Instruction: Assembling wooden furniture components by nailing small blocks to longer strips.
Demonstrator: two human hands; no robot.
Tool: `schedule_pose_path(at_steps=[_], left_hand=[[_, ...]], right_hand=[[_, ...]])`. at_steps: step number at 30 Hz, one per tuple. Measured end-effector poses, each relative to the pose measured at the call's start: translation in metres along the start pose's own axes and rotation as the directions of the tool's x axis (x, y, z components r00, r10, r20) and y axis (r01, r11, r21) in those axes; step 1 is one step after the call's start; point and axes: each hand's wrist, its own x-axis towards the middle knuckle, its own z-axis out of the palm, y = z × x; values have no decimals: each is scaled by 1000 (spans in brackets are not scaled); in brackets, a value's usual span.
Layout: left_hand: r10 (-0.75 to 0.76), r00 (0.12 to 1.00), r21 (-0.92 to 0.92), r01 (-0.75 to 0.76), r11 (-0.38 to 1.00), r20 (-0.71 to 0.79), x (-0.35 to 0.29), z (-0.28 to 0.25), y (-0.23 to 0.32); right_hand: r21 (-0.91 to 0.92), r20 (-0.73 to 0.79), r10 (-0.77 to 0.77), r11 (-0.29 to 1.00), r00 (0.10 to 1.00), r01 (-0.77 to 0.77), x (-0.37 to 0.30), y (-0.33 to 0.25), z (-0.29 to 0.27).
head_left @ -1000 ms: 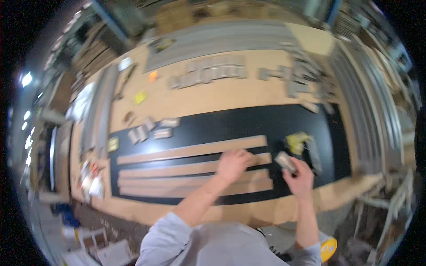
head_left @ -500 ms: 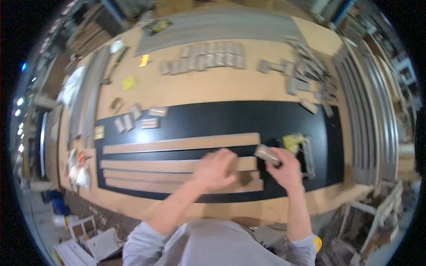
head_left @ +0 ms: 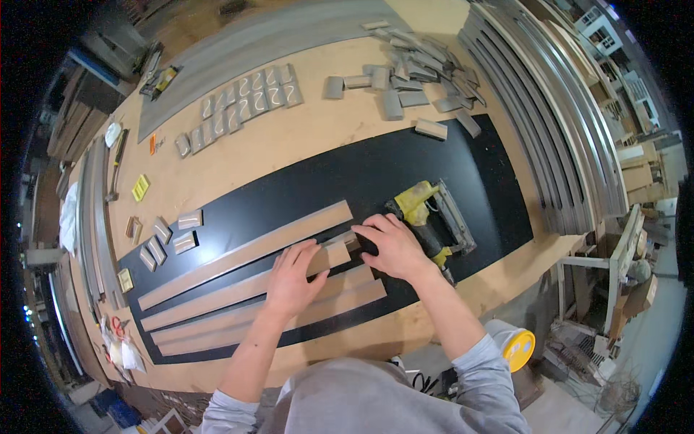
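Workshop clutter is crowding the edges all round, and a wide pale wooden table [head_left: 238, 160] is taking up the middle of the frame. Across it a long black panel [head_left: 463, 163] is slanting from lower left to upper right, its surface catching the light. Long grey lengths [head_left: 535, 130] are lying side by side in the upper right. On the panel, left of centre, four long tan strips [head_left: 246, 249] are running roughly parallel, with dark gaps showing between some of them.

Near the centre the left hand [head_left: 291, 281] is lying across the second strip [head_left: 217, 297] from the top, fingers at its far edge and thumb standing apart at its near edge; whether it is squeezing or only resting, I can't tell. Just beside it, the right hand [head_left: 394, 249] is bending inward, thumb and fingers pinching a small block [head_left: 347, 240] at that strip's right end. The two hands are staying close but not touching. The block is looking greyish-brown and short, its shape partly hidden by the fingers.

Right of the hands, a yellow-and-black nailer [head_left: 416, 202] is lying on the panel. Loose grey blocks [head_left: 423, 69] are heaping up at upper centre-right, and others bearing pale wavy lines [head_left: 259, 101] are standing in rows at upper left.
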Motion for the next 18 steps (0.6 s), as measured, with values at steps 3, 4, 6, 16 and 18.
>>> schedule_pose_path(at_steps=[3, 4, 6, 16, 18], left_hand=[[-44, 999, -10, 44, 999, 20, 9, 11, 4], [-67, 997, -15, 68, 998, 29, 12, 14, 4], [-59, 998, 10, 58, 998, 27, 15, 18, 4], [3, 998, 69, -7, 998, 59, 22, 20, 1], [17, 998, 65, -21, 998, 64, 23, 20, 0]], right_hand=[[-6, -33, -15, 1000, 999, 15, 5, 0, 6], [-3, -39, -10, 1000, 999, 10, 5, 0, 7], [10, -9, 42, 999, 999, -42, 5, -1, 7], [43, -63, 29, 999, 998, -27, 5, 1, 8], [29, -112, -35, 999, 993, 38, 5, 4, 12]])
